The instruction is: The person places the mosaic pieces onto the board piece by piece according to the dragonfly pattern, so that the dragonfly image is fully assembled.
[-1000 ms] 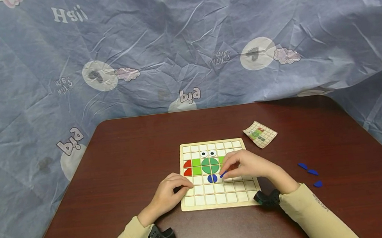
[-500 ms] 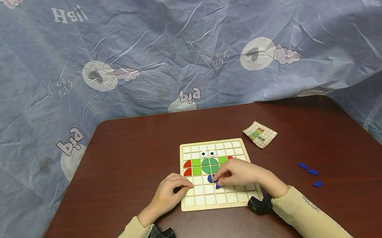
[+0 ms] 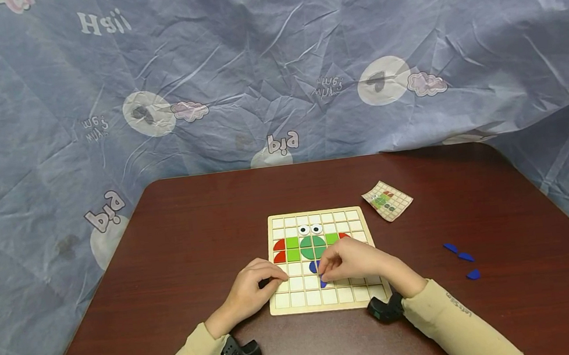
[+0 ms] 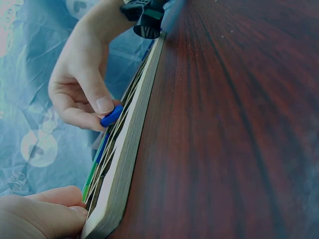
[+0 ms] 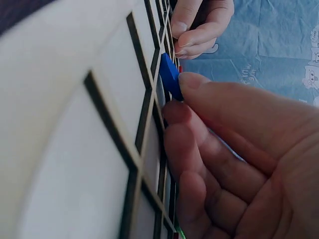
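Note:
A wooden grid board [image 3: 298, 302] lies on the table, with red, light green, darker green and blue pieces and two eye pieces set in its squares. Between thumb and fingertips, my right hand [image 3: 352, 259] pinches a small blue quarter-circle piece [image 5: 171, 77]. That piece stands tilted just below a blue piece [image 3: 313, 267] lying in the grid, which the fingers partly cover. At the board's left edge, the fingertips of my left hand [image 3: 255, 286] rest on the rim. In the left wrist view, the pinched piece touches or nearly touches the board.
Three loose blue pieces [image 3: 466, 257] lie on the table to the right. Behind the board's right corner is a slightly curled pattern card [image 3: 388, 201] showing a similar figure. A patterned cloth [image 3: 272, 73] hangs behind the dark wooden table [image 3: 205, 221].
My right hand has moved left and slightly nearer with the blue piece, which now points downward over the square below the blue piece in the grid. The left hand stays put.

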`<state>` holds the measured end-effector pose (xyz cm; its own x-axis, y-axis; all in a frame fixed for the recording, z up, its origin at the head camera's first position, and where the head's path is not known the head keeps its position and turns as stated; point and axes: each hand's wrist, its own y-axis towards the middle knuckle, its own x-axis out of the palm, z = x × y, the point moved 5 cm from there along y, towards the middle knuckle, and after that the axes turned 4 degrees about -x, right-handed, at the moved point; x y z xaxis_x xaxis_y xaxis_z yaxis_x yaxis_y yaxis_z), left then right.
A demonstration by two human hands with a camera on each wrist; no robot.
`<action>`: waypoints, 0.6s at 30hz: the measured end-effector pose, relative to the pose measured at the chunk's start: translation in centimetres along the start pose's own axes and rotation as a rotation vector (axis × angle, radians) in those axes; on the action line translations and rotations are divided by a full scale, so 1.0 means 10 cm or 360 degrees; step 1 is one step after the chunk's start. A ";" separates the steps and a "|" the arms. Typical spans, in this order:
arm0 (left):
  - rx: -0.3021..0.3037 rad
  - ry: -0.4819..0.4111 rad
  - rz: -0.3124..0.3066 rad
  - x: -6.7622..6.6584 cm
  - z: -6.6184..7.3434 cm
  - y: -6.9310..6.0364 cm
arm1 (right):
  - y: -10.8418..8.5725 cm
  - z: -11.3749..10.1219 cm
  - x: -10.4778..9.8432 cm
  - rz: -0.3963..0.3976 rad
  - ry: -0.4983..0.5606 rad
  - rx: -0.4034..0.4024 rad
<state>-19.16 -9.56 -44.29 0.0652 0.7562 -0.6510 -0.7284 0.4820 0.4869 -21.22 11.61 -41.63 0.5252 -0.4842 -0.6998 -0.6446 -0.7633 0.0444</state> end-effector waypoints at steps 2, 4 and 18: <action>0.0001 0.0002 0.0000 0.00 0.00 0.00 | 0.00 0.00 0.00 0.0005 -0.0012 -0.0001; 0.0000 0.0005 0.0000 0.00 0.00 0.00 | 0.00 0.00 0.01 0.0011 -0.0019 0.0004; 0.0021 0.0005 0.0009 0.00 0.01 0.00 | -0.02 -0.02 -0.01 0.0067 -0.0141 0.0033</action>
<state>-19.10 -9.51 -44.24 0.0590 0.7574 -0.6502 -0.7198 0.4836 0.4980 -21.05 11.73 -41.38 0.4468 -0.4750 -0.7581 -0.6767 -0.7337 0.0609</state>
